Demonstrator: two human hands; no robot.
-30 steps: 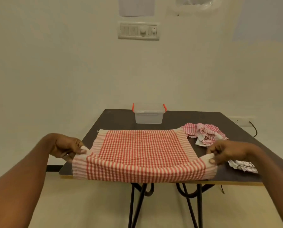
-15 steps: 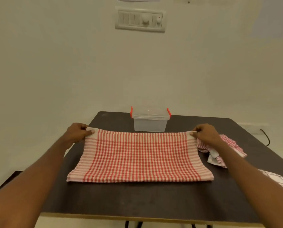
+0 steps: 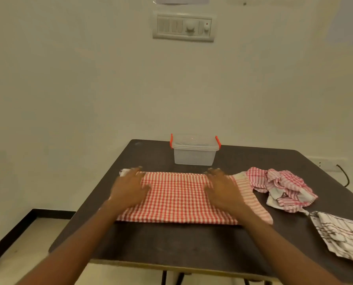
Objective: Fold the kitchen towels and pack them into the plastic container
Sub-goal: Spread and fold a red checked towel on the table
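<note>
Head view: left hand (image 3: 128, 190), right hand (image 3: 223, 191) flat on rectangular red-checked towel (image 3: 175, 199); fingers (image 3: 217, 177) straight, apart.

Dark table (image 3: 171, 243); cream wall (image 3: 68, 79); white switch panel (image 3: 183, 26), high centre; possibly paper (image 3: 181, 0) above; socket (image 3: 325, 162) with black cable (image 3: 345, 175), far right; dark skirting (image 3: 17, 229), pale floor (image 3: 27, 264), left.

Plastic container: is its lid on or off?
On: the clear lid covers the plastic container, between orange latches. Whether latched, cannot tell.
</note>
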